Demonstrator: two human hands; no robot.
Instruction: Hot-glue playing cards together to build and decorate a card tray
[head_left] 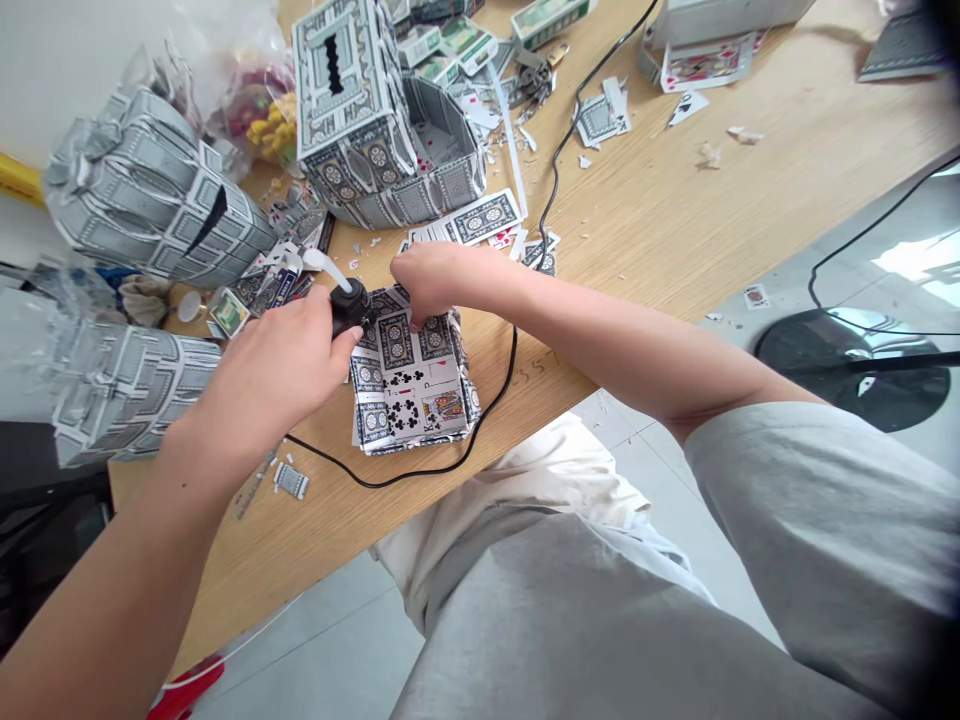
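My left hand [289, 355] is closed around a black hot glue gun [349, 303], with a white glue stick [324, 265] sticking out of its back. The gun's nose is at the far left corner of a small open box made of playing cards [370, 415]. My right hand [429, 283] pinches the far wall of that box, the fingertips partly hidden behind it. Inside, the box floor shows club cards and a face card, while its walls show dark patterned card backs.
A larger card-built box [349, 100] stands behind, by loose cards [480, 218]. Two woven card containers [150, 190] fill the left side. A black cord [420, 478] loops around the small box. Card scraps [292, 480] lie near the table's front edge.
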